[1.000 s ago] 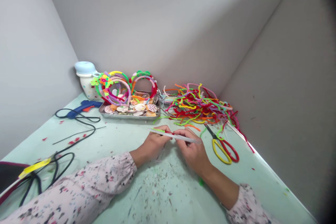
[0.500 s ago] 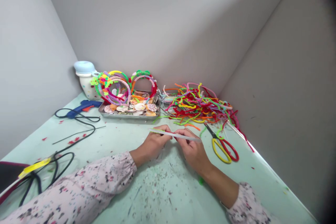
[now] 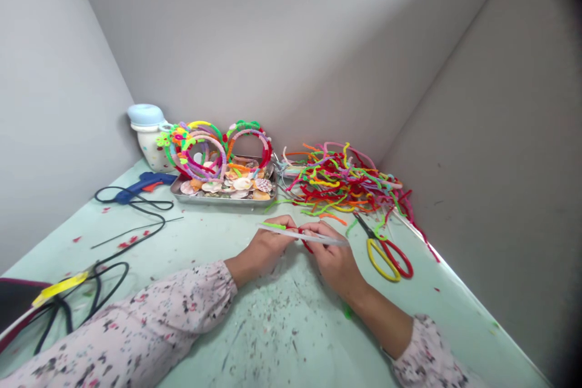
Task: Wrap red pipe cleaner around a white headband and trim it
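Note:
Above the table's middle, my hands hold a white, thin band (image 3: 330, 240), seen edge-on and likely a plastic headband. My left hand (image 3: 269, 242) is closed around its left part, where a stretch of lime-green pipe cleaner (image 3: 275, 226) covers it. My right hand (image 3: 328, 254) pinches close beside the left one, the fingers gripping a red pipe cleaner (image 3: 307, 246) at the band's middle. A short red end hangs below the band between the hands. The fingertips are partly hidden behind the band. Scissors (image 3: 388, 251) with yellow and red handles lie right of my right hand.
Behind my hands stands a metal tray (image 3: 222, 200) of seashells, with finished colourful headbands (image 3: 204, 154) on it. A tangled pile of pipe cleaners (image 3: 341, 182) lies at the back right. At left are a blue glue gun (image 3: 140, 185), black cables (image 3: 157, 227) and a lidded cup (image 3: 152, 145).
A red pipe cleaner end now shows below the band at my right fingers. More of the lime-green wrapping is visible by my left hand. Both hands stay in nearly the same place.

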The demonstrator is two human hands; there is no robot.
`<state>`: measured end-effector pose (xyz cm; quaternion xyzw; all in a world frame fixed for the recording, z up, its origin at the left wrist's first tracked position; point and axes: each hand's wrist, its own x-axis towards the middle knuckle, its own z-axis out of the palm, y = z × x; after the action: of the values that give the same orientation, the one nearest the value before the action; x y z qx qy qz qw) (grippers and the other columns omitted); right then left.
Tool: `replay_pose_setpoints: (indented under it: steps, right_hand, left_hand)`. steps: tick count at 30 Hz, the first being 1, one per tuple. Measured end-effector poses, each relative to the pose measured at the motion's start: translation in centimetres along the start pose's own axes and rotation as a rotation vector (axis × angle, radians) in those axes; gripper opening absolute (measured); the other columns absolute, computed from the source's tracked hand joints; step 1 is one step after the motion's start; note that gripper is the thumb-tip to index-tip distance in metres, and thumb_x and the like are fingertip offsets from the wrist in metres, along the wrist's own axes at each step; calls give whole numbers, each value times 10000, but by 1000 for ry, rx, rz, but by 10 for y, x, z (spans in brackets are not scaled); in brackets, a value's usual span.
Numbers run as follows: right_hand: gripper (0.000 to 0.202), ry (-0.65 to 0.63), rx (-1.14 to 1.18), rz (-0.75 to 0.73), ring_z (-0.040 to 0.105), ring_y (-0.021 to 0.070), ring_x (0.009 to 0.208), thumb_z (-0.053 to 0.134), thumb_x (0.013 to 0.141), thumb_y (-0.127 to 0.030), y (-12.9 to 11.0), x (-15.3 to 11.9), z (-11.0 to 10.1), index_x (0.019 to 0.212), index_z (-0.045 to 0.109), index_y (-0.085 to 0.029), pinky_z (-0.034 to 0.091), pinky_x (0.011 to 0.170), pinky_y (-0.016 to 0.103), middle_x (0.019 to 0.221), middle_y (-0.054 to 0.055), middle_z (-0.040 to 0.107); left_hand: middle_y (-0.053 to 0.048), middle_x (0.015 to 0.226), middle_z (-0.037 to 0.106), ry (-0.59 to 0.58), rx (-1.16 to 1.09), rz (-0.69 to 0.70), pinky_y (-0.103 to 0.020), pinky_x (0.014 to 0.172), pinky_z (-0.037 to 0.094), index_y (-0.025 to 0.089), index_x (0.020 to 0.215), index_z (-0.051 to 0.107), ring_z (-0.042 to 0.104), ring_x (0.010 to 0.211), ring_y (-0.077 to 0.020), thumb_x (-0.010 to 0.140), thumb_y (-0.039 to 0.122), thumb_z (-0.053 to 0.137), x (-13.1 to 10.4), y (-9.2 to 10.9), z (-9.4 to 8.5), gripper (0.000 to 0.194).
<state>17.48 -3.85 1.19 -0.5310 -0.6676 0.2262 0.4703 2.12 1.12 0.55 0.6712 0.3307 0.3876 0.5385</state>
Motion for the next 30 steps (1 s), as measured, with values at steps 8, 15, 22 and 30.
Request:
replay_pose_setpoints:
  steps: [8,15,22,30]
  right_hand:
    - [218,-18,14,12,547,177,737,443,894,-300,0,0,0,808,616,-197,405,685,265,762,12,597]
    - [221,-29,40,80,483,147,638,440,888,-308,0,0,0,772,587,-191,365,595,238,659,-19,528]
    - [207,-64,78,159,410,123,540,448,880,-306,3,0,0,759,572,-192,324,529,224,561,-43,458]
    - [222,-103,129,174,402,123,543,462,866,-301,1,1,-1,693,543,-189,312,520,225,552,-41,446]
  left_hand:
    - [33,554,442,-16,41,-9,-234,541,282,170,653,520,382,557,-111,791,323,495,0,-2,0,207]
    - [31,602,437,-13,95,37,-230,554,283,165,648,499,377,595,-109,768,281,496,1,-1,0,167]
    - [34,593,451,-16,149,15,-232,560,300,164,649,496,399,583,-108,778,263,475,-1,7,-1,164]
    - [24,584,450,-38,142,46,-230,552,304,163,684,530,406,588,-115,780,290,500,0,-3,-1,162]
